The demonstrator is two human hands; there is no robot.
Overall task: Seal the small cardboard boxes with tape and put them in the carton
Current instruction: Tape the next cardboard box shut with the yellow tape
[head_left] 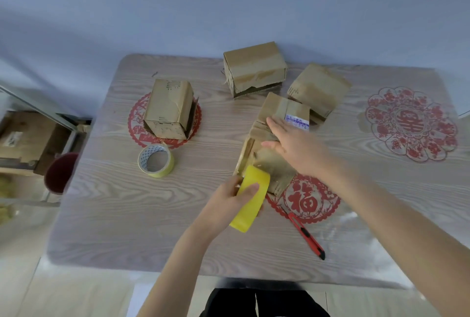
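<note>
Well to the left of the labelled box (279, 108), off the table's (106, 215) edge, sits a blurred brown shape (23, 138) that may be the carton, though I cannot tell for sure; a dark red bin (61, 173) stands just nearer than it. Left of the labelled box and well apart from it, an upright small box (167, 109) stands on a red paper-cut; nearer than that, a pale tape roll (156, 161) lies flat on the table, apart from the labelled box. The left hand (229, 205) grips a yellow tape roll (250, 199), thumb across its outer band and fingers curled behind it; the roll is held against the near left corner of the labelled box. Behind the labelled box and apart from it stands a back box (254, 67) with a torn lower edge. The labelled box itself lies mid-table, its near end over a red paper-cut; the right hand (295, 147) rests flat on its top, fingers straight and spread, holding nothing. Just nearer than the labelled box lies a red utility knife (306, 235); touching the box's far right corner is a tilted box (318, 88); far to its right is a round red decoration (410, 123).
</note>
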